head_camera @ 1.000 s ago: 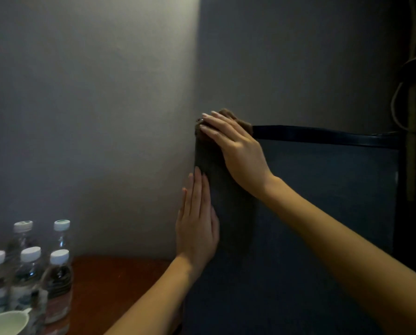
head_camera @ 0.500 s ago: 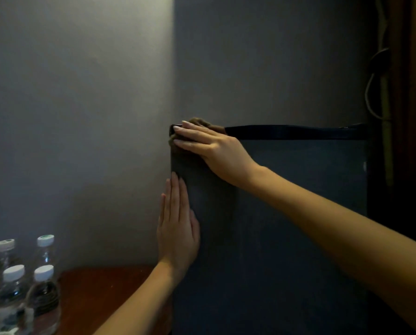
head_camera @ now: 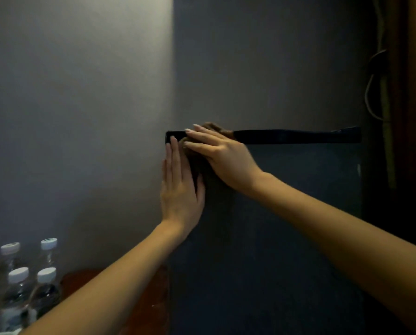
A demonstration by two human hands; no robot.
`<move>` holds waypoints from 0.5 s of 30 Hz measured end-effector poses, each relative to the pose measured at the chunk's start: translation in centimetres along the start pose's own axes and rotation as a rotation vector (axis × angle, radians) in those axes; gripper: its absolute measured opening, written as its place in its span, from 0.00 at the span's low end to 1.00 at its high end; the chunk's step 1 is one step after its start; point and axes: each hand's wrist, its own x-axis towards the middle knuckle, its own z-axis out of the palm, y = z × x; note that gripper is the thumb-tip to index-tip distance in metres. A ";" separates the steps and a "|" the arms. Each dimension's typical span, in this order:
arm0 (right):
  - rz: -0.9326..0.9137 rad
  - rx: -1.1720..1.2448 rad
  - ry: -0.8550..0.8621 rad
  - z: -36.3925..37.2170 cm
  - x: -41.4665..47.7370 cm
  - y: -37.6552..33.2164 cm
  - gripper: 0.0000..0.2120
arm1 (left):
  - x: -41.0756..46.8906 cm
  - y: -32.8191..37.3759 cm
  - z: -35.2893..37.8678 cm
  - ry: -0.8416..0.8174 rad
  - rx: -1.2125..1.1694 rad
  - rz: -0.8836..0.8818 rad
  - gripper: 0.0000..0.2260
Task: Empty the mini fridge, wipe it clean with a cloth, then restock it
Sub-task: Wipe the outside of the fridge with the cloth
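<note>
At fridge edge, right hand pressing cloth; left hand flat

From where I stand, the mini fridge door looks like painted metal: dark blue, matt and smooth, with barely any sheen. Along its top runs a black trim strip, seemingly plastic and a touch glossier. At the door's eleven o'clock corner a brown cloth bunches soft and fuzzy under the right hand. Down at eight o'clock the water bottles are clear, shiny plastic with matt white caps. At seven o'clock the table is reddish wood with a polished gleam. The wall is flat matt paint.
</note>
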 end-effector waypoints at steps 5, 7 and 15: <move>-0.032 -0.044 -0.013 -1.8 -1.9 2.7 0.20 | -0.2 0.2 0.5 0.024 0.028 0.002 0.31; 0.023 -0.048 0.013 -3.4 -4.6 4.7 0.22 | -0.1 -0.2 0.5 0.022 0.034 0.037 0.31; 0.650 -0.121 0.177 -11.7 -17.1 13.8 0.26 | -0.2 0.2 0.8 0.043 0.076 0.011 0.30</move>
